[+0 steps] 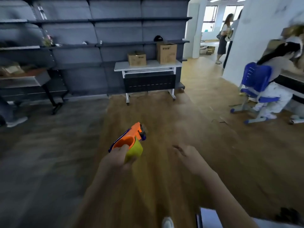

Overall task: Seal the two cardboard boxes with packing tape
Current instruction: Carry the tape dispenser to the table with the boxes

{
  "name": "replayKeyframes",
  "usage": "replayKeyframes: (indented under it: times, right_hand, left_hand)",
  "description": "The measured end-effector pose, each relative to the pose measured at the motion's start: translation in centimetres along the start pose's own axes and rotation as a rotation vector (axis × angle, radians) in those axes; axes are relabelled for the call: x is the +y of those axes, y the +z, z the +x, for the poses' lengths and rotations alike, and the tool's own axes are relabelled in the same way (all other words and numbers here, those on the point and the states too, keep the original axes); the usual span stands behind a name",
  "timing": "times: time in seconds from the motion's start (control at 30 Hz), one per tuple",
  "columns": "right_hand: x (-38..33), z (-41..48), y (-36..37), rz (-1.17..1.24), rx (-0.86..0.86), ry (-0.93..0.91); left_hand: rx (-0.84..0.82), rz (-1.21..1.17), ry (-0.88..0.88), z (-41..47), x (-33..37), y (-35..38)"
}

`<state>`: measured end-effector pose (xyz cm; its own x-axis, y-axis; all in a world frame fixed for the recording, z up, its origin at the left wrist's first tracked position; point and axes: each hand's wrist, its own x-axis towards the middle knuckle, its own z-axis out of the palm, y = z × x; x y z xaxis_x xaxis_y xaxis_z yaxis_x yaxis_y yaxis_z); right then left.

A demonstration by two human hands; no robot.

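On the far surface [121, 66] the shorter cardboard box [137, 59] stands left of the taller cardboard box [166, 53], with shelving [74, 45] behind. Near, the left hand [117, 159] holds the tape dispenser [131, 142]; the right hand [185, 157] lies to its right. A chair [255, 76] stands far right.

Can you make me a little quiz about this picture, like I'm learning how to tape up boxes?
1. Which hand holds the orange tape dispenser? A) left B) right C) both
2. Fill in: in the picture, the taller box stands to the ___ of the shorter box on the white table.
3. True or false: both boxes lie on the floor.

Key:
1. A. The left hand grips it. The right hand holds nothing.
2. right
3. False. They stand on the table.
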<state>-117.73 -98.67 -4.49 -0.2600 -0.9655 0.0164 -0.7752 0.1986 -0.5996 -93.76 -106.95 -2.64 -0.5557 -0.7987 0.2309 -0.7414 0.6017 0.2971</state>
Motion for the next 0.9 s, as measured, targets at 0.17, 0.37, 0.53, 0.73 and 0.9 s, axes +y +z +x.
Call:
replayKeyframes:
  times: [0.17,0.37,0.53,0.73,0.9]
  right_hand:
    - [1.9,16.7,-3.1,-0.092,-0.043,-0.076]
    - [2.1,33.4,-5.3,-0.098,-0.051,-0.133]
    - [4.4,46.3,-4.1,-0.125,-0.095,-0.149]
    - [7.4,64.8,-3.4,-0.138,-0.112,-0.112]
    - [8.1,79.2,-5.2,-0.145,-0.05,-0.098]
  left_hand:
    - [0.04,-0.002,-0.078,15.2,-2.1,2.2]
    - [0.056,-0.043,-0.107,30.8,-5.1,3.5]
    - [0.083,-0.048,-0.167,42.0,-9.3,7.1]
    - [0.059,-0.047,-0.159,58.1,-15.2,10.0]
    - [0.031,0.004,-0.163,73.0,-19.2,10.6]
